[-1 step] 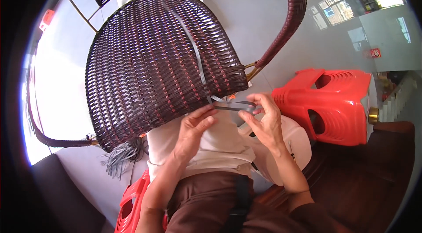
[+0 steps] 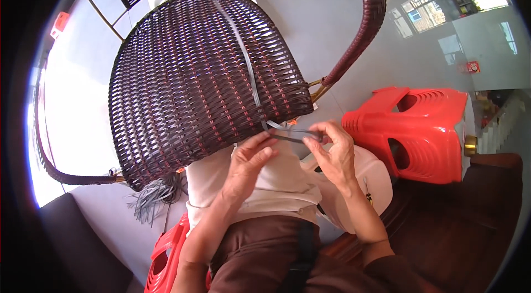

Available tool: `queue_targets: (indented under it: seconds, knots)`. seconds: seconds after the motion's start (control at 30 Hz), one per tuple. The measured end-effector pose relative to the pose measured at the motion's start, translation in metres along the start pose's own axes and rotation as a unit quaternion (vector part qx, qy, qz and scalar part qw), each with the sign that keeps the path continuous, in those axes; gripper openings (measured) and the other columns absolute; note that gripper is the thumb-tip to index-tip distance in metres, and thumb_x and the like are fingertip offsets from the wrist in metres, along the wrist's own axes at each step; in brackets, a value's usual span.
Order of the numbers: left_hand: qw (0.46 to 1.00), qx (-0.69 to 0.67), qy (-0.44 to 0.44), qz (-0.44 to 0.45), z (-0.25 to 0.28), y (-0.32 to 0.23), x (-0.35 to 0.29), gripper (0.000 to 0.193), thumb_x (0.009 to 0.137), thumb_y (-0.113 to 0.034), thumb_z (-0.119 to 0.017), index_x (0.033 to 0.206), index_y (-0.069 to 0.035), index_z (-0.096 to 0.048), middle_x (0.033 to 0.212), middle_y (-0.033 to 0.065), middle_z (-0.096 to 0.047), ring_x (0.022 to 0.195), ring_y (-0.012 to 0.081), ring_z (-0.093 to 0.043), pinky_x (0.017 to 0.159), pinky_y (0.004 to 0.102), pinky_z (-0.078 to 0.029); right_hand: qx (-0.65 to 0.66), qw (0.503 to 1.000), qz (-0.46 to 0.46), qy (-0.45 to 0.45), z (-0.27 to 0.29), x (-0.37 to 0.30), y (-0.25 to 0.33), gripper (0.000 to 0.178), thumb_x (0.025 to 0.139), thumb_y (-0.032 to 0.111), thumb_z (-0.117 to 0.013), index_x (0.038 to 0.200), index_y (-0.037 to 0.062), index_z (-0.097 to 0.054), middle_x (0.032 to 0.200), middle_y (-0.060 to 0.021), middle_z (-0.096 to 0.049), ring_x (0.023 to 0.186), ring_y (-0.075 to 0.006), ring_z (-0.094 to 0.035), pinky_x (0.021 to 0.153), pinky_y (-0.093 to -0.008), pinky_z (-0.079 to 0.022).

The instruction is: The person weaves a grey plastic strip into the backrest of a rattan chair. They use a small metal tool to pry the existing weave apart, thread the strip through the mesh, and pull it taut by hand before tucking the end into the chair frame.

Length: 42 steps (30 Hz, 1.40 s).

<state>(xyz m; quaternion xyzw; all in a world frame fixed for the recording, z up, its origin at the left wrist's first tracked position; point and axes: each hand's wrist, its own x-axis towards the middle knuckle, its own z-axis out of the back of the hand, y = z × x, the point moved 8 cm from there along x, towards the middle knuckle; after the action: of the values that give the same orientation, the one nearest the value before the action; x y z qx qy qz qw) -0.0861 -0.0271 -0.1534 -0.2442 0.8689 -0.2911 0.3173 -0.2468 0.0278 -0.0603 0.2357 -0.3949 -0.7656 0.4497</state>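
A dark brown woven chair seat (image 2: 193,83) fills the middle of the view, its near edge over my lap. One flat grey strip (image 2: 243,52) runs across the weave from the far edge to the near edge. At the near edge its slack part forms a narrow loop. My right hand (image 2: 334,149) pinches the loop's right end between thumb and fingers. My left hand (image 2: 246,163) is just below the seat edge, its curled fingertips on the strip at the loop's left end and the thumb slightly apart. Where the strip passes under the weave is hidden.
A red plastic stool (image 2: 423,132) lies on its side at the right. Another red stool (image 2: 165,257) is by my left thigh. A bundle of grey strips (image 2: 152,200) rests at lower left. The curved armrest (image 2: 368,22) rises at right; a dark sofa (image 2: 464,221) stands at lower right.
The loop between my hands has become flatter and narrower. My right fingers have closed in on its end. The strip on the seat has shifted slightly.
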Motion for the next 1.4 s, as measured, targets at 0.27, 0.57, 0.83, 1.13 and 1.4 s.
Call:
queue_targets:
  seconds: [0.27,0.57,0.83,1.13,1.4]
  knots:
    - [0.984,-0.157,0.079,-0.006,-0.011,-0.002,-0.007,0.020,0.092,-0.017,-0.059,0.106,-0.004,-0.060,0.111,0.0117,-0.063,0.112,0.0238,-0.057,0.101,0.0404,-0.040,0.370,0.844,-0.363,0.140,-0.049,-0.046,-0.051,0.021,0.091,0.019,-0.058,0.090,-0.0010,-0.064,0.072,-0.0053,-0.062,0.059,-0.0113,-0.061,0.055,-0.0231,-0.052]
    - [0.986,-0.164,0.035,-0.021,-0.028,-0.067,-0.026,0.020,0.096,-0.020,-0.051,0.090,-0.002,-0.058,0.076,0.0121,-0.066,0.074,0.0237,-0.067,0.084,0.0385,-0.052,0.207,0.928,-0.229,0.207,-0.032,-0.032,-0.026,0.031,0.095,0.022,-0.050,0.090,-0.0038,-0.067,0.070,-0.0027,-0.062,0.063,-0.0082,-0.060,0.057,-0.0227,-0.050]
    - [0.993,-0.090,0.066,-0.048,-0.042,-0.130,-0.002,0.029,0.099,-0.022,-0.039,0.101,0.002,-0.055,0.076,0.0123,-0.064,0.078,0.0270,-0.066,0.092,0.0424,-0.049,0.157,0.979,-0.083,0.101,-0.008,0.045,0.012,0.023,0.091,0.018,-0.060,0.089,-0.0042,-0.065,0.060,-0.0012,-0.057,0.056,-0.0054,-0.052,0.052,-0.0227,-0.043]
    - [0.985,0.079,0.110,-0.103,-0.067,-0.160,0.038,0.050,0.099,-0.027,-0.034,0.124,0.014,-0.046,0.114,0.0236,-0.062,0.106,0.0313,-0.061,0.100,0.0395,-0.043,0.028,0.986,-0.017,0.161,-0.047,0.115,0.039,0.019,0.083,0.004,-0.051,0.066,-0.0043,-0.056,0.054,-0.0091,-0.056,0.048,-0.0147,-0.062,0.047,-0.0286,-0.048]
    - [0.988,0.021,0.136,-0.074,-0.052,-0.155,0.043,0.048,0.098,-0.026,-0.031,0.122,0.012,-0.049,0.110,0.0237,-0.063,0.100,0.0298,-0.064,0.095,0.0387,-0.047,0.030,0.974,-0.052,0.219,-0.062,0.126,0.037,0.018,0.083,0.005,-0.052,0.072,-0.0029,-0.064,0.056,-0.0063,-0.058,0.046,-0.0122,-0.060,0.039,-0.0245,-0.047]
